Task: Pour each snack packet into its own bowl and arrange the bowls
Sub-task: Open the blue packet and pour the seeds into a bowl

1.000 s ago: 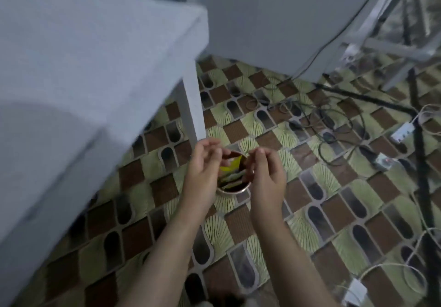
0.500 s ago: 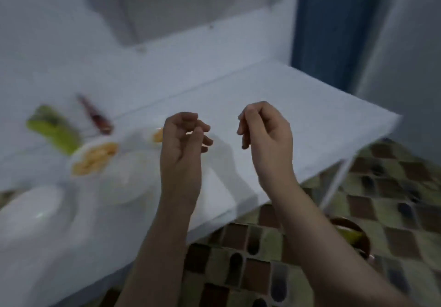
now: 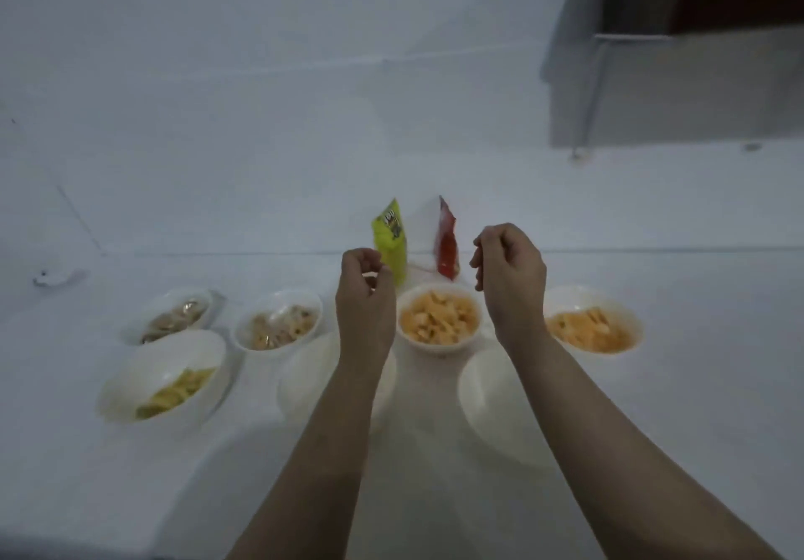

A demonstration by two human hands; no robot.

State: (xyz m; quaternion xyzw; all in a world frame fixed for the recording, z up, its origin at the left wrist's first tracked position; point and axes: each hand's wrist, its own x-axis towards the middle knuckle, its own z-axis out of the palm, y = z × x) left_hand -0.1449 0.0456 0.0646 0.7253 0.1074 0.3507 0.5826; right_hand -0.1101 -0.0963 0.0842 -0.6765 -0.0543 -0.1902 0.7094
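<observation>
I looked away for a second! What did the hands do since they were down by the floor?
They dropped the yellow wrapper into the bin on the floor, then came up over the table, empty. Now the left hand and right hand hover above the bowls, near the green packet and red packet. The fingers stay loosely curled.

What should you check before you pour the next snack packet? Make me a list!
1. Both hands free: ok. The left hand and right hand hold nothing, fingers loosely curled.
2. Packets left to pour: ok. The green packet and red packet stand against the wall.
3. Packets already torn open: cannot tell.
4. A bowl free for each: ok. The left empty bowl and right empty bowl show no snack, though the arms hide part of each.
5. Filled bowls out of the pouring path: not ok. The orange snack bowl sits between the packets and the empty bowls.
</observation>
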